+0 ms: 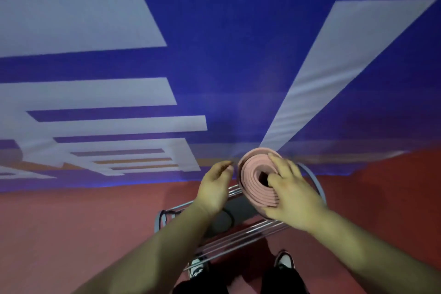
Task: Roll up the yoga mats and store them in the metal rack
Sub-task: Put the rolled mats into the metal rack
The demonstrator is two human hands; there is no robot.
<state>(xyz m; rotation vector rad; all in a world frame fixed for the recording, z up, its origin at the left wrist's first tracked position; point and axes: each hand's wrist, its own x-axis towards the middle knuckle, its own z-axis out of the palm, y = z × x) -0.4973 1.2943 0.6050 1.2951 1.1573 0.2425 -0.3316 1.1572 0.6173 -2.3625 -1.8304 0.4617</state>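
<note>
A rolled pink yoga mat [253, 181] stands on end in the metal rack [241, 234], its spiral end facing me. My right hand [292, 192] lies over the top of the roll, fingers spread across the spiral and one finger at its hollow centre. My left hand [214, 186] hovers just left of the roll with the fingers loosely curled, apart from the mat and holding nothing. The rack's chrome bars show below and between my forearms; a dark round shape lies inside it.
The rack stands on a red floor [71, 234] close to a blue wall banner with white stripes [214, 79]. My two shoes [284, 260] are just in front of the rack's near bars.
</note>
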